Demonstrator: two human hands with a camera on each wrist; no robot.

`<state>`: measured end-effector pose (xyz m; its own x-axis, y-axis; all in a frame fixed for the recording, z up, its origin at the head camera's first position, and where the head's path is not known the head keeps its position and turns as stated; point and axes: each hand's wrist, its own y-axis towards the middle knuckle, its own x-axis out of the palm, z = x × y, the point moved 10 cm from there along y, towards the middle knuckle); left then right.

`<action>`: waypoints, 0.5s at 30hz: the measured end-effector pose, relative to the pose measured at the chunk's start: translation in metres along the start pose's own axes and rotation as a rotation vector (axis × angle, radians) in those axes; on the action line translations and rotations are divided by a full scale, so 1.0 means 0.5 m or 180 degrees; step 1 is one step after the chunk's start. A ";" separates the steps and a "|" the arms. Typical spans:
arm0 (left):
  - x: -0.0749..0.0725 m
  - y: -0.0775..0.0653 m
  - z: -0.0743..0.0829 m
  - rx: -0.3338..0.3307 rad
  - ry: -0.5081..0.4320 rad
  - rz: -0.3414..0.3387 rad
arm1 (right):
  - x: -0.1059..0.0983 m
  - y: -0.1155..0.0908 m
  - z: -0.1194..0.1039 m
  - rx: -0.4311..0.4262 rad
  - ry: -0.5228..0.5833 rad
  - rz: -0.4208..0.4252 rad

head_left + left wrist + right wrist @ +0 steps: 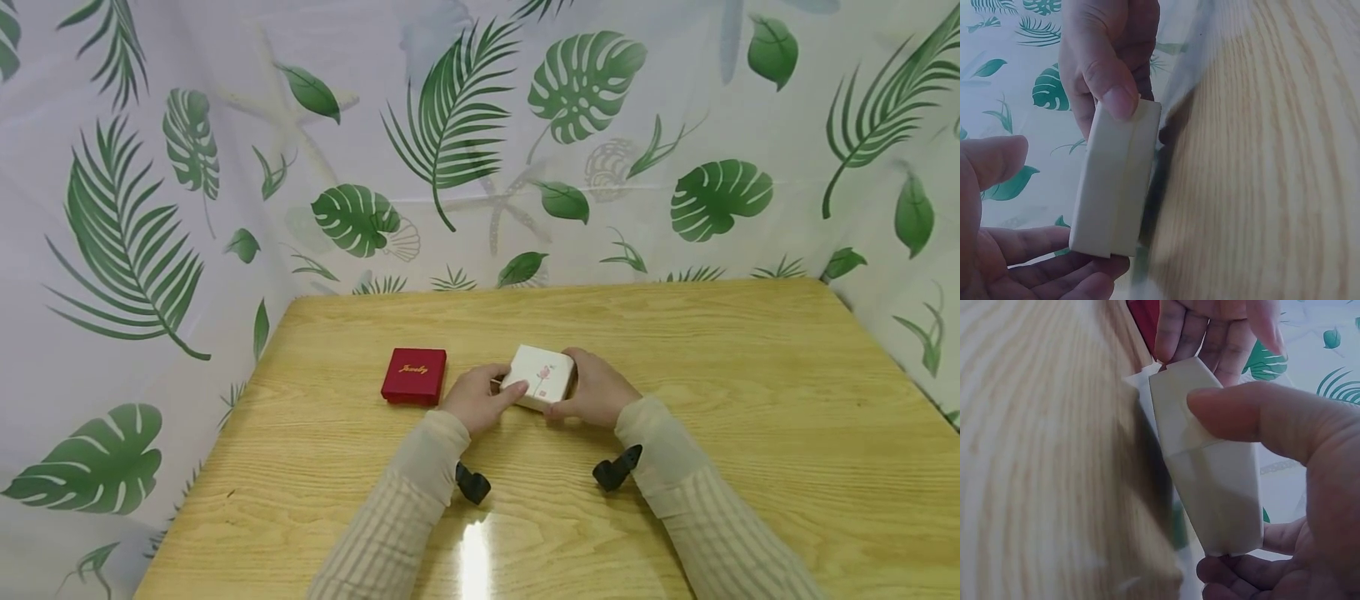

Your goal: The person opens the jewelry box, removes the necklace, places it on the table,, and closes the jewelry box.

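Your right hand (596, 390) grips the white box (538, 375) over the tabletop (750, 375), its thumb pressed to the near side and its fingers round the right end. Your left hand (477, 400) only steadies the other end: in the left wrist view its fingers touch the box, loosely extended, while its thumb stands clear. The box sits between both hands, pink flower print upward; you cannot tell for sure whether its underside touches the wood.

Since your right hand carries most of the hold, a slack thumb there could let the left end dip or twist out of your fingers. Watch the seam (1124, 175) along the side, too: it suggests a separate lid, and your thumb probably bears across that join, so a hard squeeze could jam the two parts, while gripping the upper part alone could let the base drop.

To your left, the red box (414, 375) with gold lettering lies just beside your left hand; a careless outward sweep of the knuckles could shove it. The black wrist pieces (617, 468) hang low, and could knock the tabletop if your wrists sink.
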<state>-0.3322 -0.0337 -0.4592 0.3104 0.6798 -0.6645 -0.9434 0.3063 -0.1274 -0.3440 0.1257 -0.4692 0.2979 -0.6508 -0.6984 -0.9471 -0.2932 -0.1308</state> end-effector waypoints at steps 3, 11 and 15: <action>-0.004 -0.001 0.000 -0.0017 -0.0125 0.0031 | -0.001 0.001 -0.002 -0.0046 0.0050 -0.0019; -0.012 0.000 0.002 0.0059 -0.0365 0.0157 | -0.015 -0.005 -0.016 -0.0169 0.0128 0.0017; -0.013 -0.001 0.004 0.0092 -0.0428 0.0189 | -0.023 -0.011 -0.025 -0.0184 0.0165 0.0043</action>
<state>-0.3335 -0.0368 -0.4535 0.2689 0.7798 -0.5653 -0.9574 0.2807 -0.0682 -0.3406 0.1262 -0.4517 0.2923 -0.6901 -0.6621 -0.9430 -0.3231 -0.0795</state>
